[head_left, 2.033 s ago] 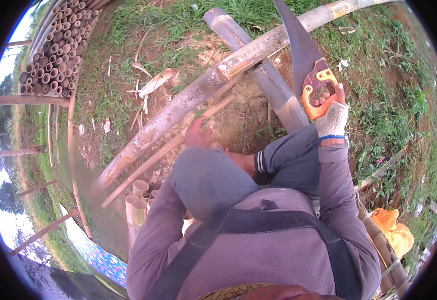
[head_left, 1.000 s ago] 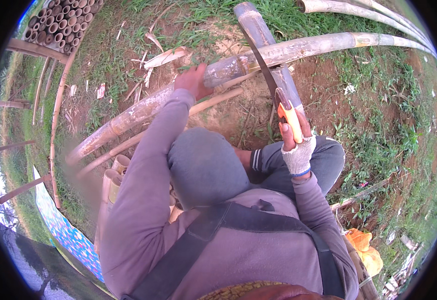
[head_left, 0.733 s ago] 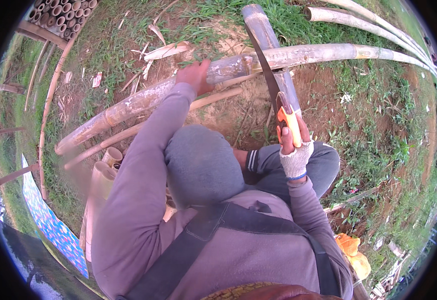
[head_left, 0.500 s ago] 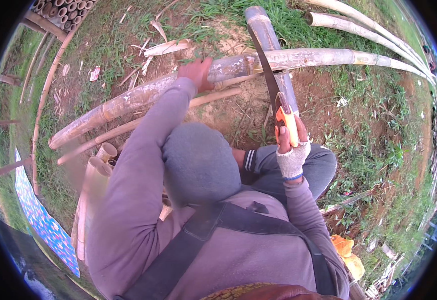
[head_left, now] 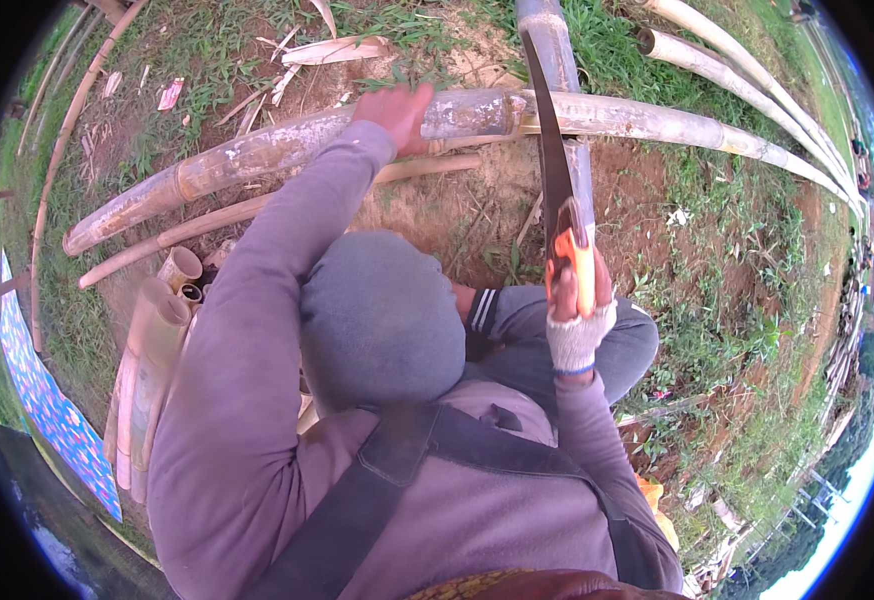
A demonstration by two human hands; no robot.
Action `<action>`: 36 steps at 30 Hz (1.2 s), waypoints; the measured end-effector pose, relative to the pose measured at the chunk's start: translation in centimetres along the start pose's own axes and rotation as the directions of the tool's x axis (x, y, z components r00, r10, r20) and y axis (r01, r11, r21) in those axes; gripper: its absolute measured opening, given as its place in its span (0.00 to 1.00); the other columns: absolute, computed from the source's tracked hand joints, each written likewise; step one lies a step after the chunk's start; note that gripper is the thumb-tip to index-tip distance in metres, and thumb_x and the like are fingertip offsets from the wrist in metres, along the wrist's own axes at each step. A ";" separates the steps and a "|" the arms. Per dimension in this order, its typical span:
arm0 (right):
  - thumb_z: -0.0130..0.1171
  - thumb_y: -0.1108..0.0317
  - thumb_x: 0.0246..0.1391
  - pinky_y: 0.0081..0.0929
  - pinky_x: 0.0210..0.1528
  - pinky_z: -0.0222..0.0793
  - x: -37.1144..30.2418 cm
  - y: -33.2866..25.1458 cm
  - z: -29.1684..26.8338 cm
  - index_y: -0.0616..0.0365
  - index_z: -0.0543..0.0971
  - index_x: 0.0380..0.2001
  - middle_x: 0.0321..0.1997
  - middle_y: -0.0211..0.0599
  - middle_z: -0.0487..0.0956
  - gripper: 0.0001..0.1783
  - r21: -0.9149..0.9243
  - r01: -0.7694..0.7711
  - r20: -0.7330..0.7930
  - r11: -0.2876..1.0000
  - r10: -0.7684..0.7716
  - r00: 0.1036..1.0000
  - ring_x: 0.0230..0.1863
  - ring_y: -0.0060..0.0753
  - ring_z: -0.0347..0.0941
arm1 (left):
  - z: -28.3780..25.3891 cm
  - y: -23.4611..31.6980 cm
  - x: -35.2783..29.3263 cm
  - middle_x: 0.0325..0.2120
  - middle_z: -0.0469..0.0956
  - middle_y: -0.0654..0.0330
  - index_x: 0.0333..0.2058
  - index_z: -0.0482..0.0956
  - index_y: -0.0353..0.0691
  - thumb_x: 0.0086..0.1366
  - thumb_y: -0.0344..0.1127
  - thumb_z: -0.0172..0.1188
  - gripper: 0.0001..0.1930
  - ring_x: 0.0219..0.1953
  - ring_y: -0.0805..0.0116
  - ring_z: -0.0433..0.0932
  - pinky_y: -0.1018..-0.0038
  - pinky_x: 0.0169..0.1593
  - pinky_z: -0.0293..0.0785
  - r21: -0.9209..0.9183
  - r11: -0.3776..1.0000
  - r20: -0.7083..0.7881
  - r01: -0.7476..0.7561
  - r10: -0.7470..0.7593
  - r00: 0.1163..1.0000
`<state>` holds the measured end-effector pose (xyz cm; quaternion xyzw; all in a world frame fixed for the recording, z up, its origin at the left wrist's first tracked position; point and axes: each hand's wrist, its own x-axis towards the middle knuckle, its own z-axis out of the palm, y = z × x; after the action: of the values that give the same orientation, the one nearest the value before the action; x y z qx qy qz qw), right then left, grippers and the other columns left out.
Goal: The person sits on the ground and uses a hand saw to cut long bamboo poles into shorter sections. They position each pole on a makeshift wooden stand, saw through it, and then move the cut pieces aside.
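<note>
- Thick bamboo pole (head_left: 267, 148) lay across the support pole (head_left: 578, 180), overhanging its left and right edges.
- Looked hefty, stiff, smooth, liable to roll; best clamped from above, near the support.
- Left hand (head_left: 397, 112) gripped its top, left of the support.
- Right hand (head_left: 579, 322) wrapped the handle of the saw (head_left: 555, 165); blade contact unclear.

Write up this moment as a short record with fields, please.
Left hand: bare, clasping the bamboo pole
Right hand: in a pale glove, gripping the saw by its orange handle
Saw position: blade across the pole; contact unclear
Support: bamboo log crossing beneath the pole
Lower left: cut bamboo tubes
Upper right: further long poles
</note>
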<state>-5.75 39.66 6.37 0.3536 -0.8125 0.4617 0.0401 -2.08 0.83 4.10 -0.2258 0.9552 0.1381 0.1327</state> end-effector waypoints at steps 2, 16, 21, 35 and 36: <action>0.65 0.68 0.71 0.36 0.52 0.81 5.7 0.6 3.1 0.68 0.77 0.64 0.56 0.51 0.84 0.23 0.148 -0.119 -0.060 0.982 0.129 0.990 0.52 0.42 0.85 | -0.5 0.7 0.1 0.53 0.82 0.45 0.58 0.72 0.43 0.58 0.49 0.80 0.35 0.57 0.42 0.85 0.50 0.60 0.81 -0.005 1.000 -0.042 -0.022 0.022 0.999; 0.63 0.62 0.71 0.41 0.60 0.79 -3.6 2.0 -2.2 0.70 0.75 0.65 0.56 0.59 0.83 0.27 -0.107 0.034 0.003 0.994 -0.034 0.999 0.57 0.50 0.84 | -0.2 0.2 0.3 0.50 0.83 0.47 0.60 0.71 0.44 0.60 0.51 0.79 0.36 0.54 0.45 0.86 0.51 0.57 0.83 0.025 0.999 -0.005 -0.023 0.023 1.000; 0.65 0.69 0.70 0.34 0.50 0.82 10.8 0.7 4.9 0.64 0.79 0.60 0.52 0.50 0.85 0.19 0.227 -0.183 -0.010 0.957 0.190 0.982 0.52 0.39 0.84 | -0.9 0.7 0.8 0.53 0.81 0.46 0.62 0.70 0.46 0.57 0.49 0.80 0.39 0.56 0.42 0.84 0.47 0.58 0.81 -0.012 1.000 0.022 -0.008 0.008 1.000; 0.63 0.65 0.73 0.32 0.42 0.83 6.6 0.5 2.0 0.68 0.78 0.62 0.49 0.45 0.85 0.22 0.026 -0.117 -0.009 0.993 0.118 0.993 0.44 0.35 0.84 | -0.3 0.5 0.7 0.53 0.81 0.45 0.63 0.69 0.45 0.57 0.50 0.80 0.40 0.57 0.42 0.84 0.47 0.58 0.81 -0.025 0.999 0.012 -0.025 0.025 1.000; 0.64 0.65 0.73 0.32 0.41 0.82 10.5 0.1 3.5 0.67 0.79 0.62 0.46 0.44 0.86 0.21 0.127 -0.189 -0.010 0.974 0.191 0.981 0.42 0.33 0.84 | -0.6 1.0 0.9 0.53 0.81 0.46 0.63 0.69 0.45 0.57 0.50 0.80 0.40 0.57 0.42 0.84 0.47 0.59 0.81 -0.022 0.999 0.022 -0.030 0.030 0.999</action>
<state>-12.70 31.32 8.39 0.2709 -0.8115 0.5175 -0.0174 -3.46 1.09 4.56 -0.2114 0.9553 0.1531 0.1390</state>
